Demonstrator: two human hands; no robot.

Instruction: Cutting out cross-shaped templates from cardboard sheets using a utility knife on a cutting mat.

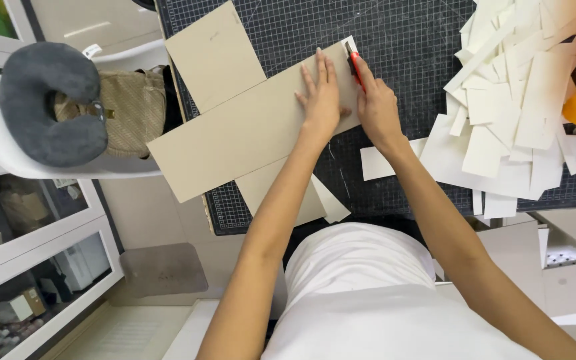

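Note:
A long tan cardboard sheet [235,133] lies across a dark gridded cutting mat [401,40]. My left hand [320,97] presses flat on the sheet's right end, fingers spread. My right hand [376,107] is closed around a red utility knife [354,67], its blade at the sheet's right edge near the top corner. A second tan sheet [211,53] lies under the long one at the upper left, and another tan piece [268,190] sticks out below it.
A heap of cream paper and card offcuts [515,100] covers the mat's right side. A white chair [8,147] at the left holds a grey neck pillow [45,103] and a tan bag [131,110]. Glass-fronted shelves [28,267] stand lower left.

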